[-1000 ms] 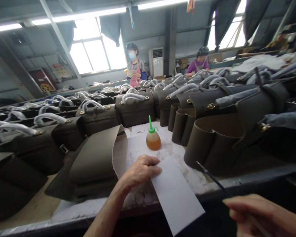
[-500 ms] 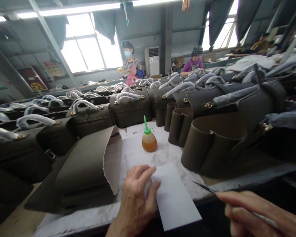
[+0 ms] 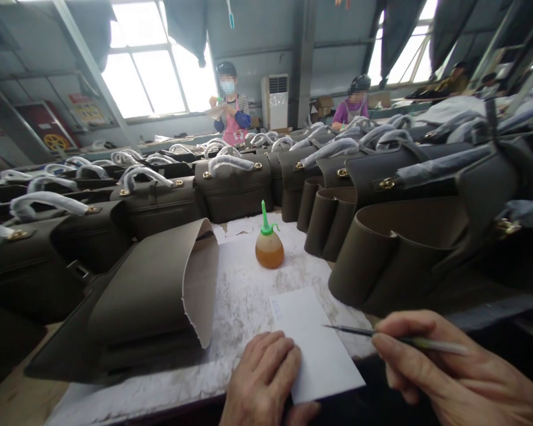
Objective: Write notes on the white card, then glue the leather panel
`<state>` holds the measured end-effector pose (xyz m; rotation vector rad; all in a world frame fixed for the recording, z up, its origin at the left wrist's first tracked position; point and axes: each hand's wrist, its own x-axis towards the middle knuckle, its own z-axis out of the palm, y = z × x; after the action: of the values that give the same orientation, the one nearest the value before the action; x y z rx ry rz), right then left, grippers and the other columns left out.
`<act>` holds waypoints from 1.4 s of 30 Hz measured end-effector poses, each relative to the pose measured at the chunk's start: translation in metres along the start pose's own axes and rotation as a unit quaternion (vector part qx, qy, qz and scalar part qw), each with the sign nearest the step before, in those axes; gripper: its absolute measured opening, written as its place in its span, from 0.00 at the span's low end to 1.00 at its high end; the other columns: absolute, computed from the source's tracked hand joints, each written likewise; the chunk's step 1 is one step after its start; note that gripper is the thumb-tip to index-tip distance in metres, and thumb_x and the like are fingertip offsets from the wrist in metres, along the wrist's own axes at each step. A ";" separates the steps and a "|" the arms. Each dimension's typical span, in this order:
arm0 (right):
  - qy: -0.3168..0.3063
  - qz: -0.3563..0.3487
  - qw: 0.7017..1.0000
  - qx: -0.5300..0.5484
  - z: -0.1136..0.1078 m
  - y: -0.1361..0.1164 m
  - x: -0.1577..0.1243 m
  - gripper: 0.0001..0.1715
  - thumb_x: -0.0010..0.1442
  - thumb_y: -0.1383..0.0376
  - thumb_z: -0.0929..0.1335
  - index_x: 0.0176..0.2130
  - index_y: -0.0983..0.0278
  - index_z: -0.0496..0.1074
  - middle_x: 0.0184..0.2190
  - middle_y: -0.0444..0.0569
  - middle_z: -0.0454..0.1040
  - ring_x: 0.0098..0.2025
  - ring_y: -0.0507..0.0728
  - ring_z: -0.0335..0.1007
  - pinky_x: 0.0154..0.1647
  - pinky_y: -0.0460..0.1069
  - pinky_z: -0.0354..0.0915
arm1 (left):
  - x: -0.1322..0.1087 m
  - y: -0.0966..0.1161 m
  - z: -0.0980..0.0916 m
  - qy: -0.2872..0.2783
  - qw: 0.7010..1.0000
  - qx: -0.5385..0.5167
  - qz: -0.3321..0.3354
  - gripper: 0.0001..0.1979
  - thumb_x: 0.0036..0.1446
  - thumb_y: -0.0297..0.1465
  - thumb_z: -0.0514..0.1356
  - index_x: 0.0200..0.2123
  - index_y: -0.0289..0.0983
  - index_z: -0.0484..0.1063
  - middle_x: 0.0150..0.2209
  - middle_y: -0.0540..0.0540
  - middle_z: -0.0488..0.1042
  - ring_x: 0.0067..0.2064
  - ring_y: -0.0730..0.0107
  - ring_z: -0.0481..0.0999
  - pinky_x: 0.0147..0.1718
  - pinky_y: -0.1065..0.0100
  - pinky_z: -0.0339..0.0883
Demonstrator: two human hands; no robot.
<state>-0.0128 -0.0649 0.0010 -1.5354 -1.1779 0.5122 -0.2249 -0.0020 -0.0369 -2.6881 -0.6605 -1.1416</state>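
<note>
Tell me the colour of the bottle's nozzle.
The nozzle is bright green, best seen in the head view.

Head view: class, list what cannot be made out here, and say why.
All in the head view:
White card: part of its left edge is hidden by the left hand.
Faint marks near its upper-left corner: too small to read.
Slim tool: its tip is too fine to tell whether it touches the card.
Right hand: the arm behind it is cut off by the picture's edge.
Person in a pink apron: face blurred.
</note>
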 end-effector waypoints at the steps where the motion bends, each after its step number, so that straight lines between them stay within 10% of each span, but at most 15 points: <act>1: 0.002 0.003 1.000 0.016 0.003 -0.002 0.001 0.19 0.53 0.47 0.69 0.30 0.60 0.70 0.14 0.41 0.66 0.15 0.49 0.60 0.14 0.39 0.60 | -0.001 0.000 0.001 0.000 1.000 0.001 -0.004 0.19 0.56 0.40 0.57 0.42 0.29 0.71 0.37 0.36 0.78 0.42 0.55 0.77 0.37 0.57 0.79; 12: -0.051 0.056 0.985 0.152 0.038 -0.020 0.016 0.23 0.55 0.46 0.67 0.30 0.64 0.69 0.17 0.46 0.70 0.13 0.50 0.61 0.10 0.42 0.58 | -0.018 -0.006 0.013 -0.031 0.999 0.030 -0.003 0.27 0.50 0.42 0.62 0.49 0.31 0.66 0.42 0.39 0.77 0.46 0.56 0.76 0.42 0.57 0.77; 42: -0.094 0.031 0.993 0.070 0.078 -0.020 0.032 0.17 0.55 0.53 0.68 0.26 0.61 0.63 0.10 0.37 0.61 0.11 0.47 0.52 0.12 0.42 0.50 | -0.029 -0.009 0.022 -0.048 0.999 0.018 0.010 0.25 0.51 0.36 0.60 0.51 0.30 0.67 0.46 0.42 0.76 0.50 0.56 0.74 0.48 0.58 0.73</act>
<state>-0.0706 -0.0011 0.0018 -1.4289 -1.2133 0.7793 -0.2322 0.0024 -0.0736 -2.7262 -0.6606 -0.9928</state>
